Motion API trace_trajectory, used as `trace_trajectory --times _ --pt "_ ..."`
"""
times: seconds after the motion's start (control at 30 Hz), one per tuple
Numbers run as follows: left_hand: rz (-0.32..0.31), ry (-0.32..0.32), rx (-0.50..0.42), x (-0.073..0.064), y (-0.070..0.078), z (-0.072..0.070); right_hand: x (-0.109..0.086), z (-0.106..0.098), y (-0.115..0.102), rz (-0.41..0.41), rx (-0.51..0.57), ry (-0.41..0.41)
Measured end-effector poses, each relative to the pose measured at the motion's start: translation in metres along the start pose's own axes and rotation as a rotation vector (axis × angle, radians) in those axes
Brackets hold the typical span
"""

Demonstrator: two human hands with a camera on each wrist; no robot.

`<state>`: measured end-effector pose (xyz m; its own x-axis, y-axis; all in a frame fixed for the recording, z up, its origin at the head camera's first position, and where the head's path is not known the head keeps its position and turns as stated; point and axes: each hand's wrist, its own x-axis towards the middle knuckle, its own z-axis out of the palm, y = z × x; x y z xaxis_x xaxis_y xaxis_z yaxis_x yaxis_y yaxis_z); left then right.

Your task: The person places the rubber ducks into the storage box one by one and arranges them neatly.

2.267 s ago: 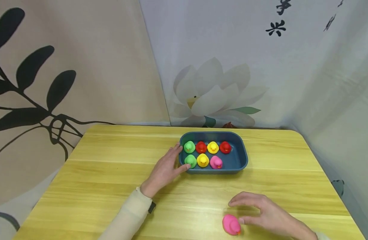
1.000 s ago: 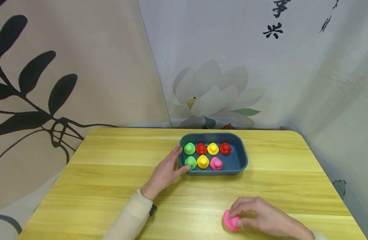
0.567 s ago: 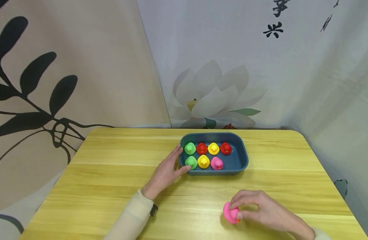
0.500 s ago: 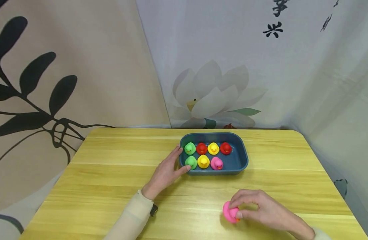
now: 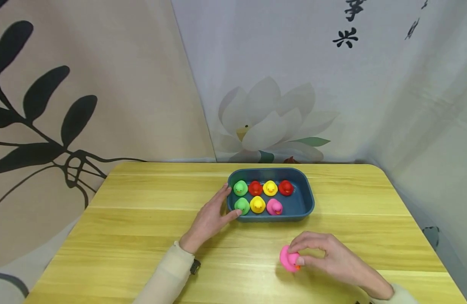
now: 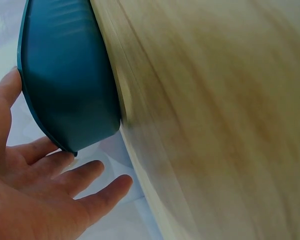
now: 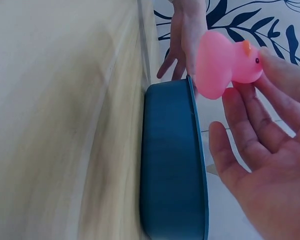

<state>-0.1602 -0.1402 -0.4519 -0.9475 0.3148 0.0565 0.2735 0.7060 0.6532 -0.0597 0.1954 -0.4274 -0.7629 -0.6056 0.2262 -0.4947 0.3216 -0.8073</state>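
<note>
My right hand pinches a pink rubber duck between thumb and fingers, held above the table in front of the tray. In the right wrist view the pink duck hangs clear of the wood. My left hand rests against the left end of a dark blue tray, its thumb at the near rim. The left wrist view shows extended fingers touching the tray's rim. Inside the tray sit several small rubber ducks: green, red, yellow and pink.
The tray stands near the back edge of a light wooden table. Its right end shows bare floor beyond the ducks. Behind the table hangs a printed curtain with a lotus and dark leaves.
My right hand has closed on the pink duck, lifted it from the table and carried it a little toward the tray. My left hand has stayed at the tray's left end.
</note>
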Motion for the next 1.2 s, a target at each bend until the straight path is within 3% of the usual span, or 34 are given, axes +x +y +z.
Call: trace_trajectory --times 0.83,1.2 --pt "-0.014 -0.017 0.013 0.002 0.002 0.001 0.02 -0.028 0.009 0.176 -0.135 0.242" --pt "-0.011 -0.025 0.008 0.002 0.004 -0.003 0.038 -0.037 0.017 0.221 -0.163 0.286"
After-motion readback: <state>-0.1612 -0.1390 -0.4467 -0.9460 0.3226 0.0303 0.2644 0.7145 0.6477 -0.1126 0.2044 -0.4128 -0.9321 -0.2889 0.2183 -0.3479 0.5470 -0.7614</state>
